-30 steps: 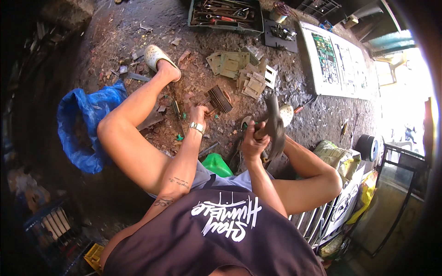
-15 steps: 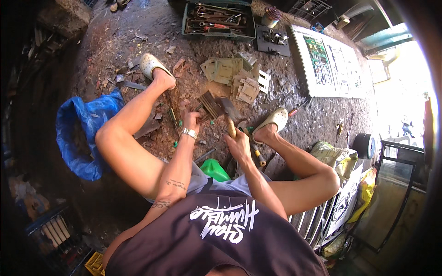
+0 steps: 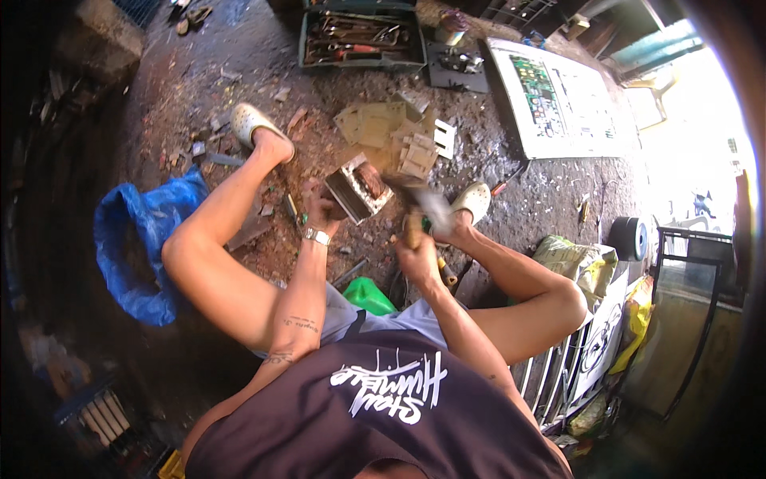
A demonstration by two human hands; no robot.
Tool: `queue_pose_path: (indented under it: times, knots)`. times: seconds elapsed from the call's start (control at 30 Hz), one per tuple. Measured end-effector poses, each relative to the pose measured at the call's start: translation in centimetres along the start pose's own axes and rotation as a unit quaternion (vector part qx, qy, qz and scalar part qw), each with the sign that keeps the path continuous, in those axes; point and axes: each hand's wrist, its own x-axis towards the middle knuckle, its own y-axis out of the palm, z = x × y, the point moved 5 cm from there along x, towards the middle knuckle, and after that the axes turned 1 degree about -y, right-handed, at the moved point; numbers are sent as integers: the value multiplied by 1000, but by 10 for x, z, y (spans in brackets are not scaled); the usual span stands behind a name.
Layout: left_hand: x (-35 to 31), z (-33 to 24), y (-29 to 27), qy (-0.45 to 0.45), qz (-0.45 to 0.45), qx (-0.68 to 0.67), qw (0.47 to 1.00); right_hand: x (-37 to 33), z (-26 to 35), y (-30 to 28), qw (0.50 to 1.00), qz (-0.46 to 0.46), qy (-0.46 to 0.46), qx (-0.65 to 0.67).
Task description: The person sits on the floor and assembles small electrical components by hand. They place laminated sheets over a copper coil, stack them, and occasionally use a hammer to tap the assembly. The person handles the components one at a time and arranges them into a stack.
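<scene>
My left hand (image 3: pixel 321 211) grips the edge of a transformer (image 3: pixel 348 198), a block of stacked metal sheets with a copper winding (image 3: pixel 370 180) showing at its upper right side. It is held tilted just above the ground between my feet. My right hand (image 3: pixel 416 257) is closed around the wooden handle of a hammer (image 3: pixel 412 231). The hammer's head is smeared by motion, to the right of the transformer and apart from it. Beyond the transformer lie thin flat metal plates (image 3: pixel 371 122), some piled loosely (image 3: pixel 418 155).
A toolbox full of hand tools (image 3: pixel 364 64) stands at the far side. Farther right lies a white panel with green circuit boards (image 3: pixel 533 88). A blue plastic sack (image 3: pixel 132 247) sits left of my leg. Scraps litter the dirt floor, and a screwdriver (image 3: pixel 507 180) lies near my right shoe.
The transformer has turned in my left hand, so its copper winding now shows. The hammer has swung away from it to the right, and the view has shifted slightly.
</scene>
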Motion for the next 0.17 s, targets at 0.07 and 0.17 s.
queue_pose_path:
  times: [0.07, 0.17]
  knots:
    - [-3, 2, 7, 18, 69, 28, 997, -1, 6, -5, 981, 148, 67, -109]
    - [3, 6, -16, 24, 62, 31, 997, -16, 28, -20, 975, 128, 171, 60]
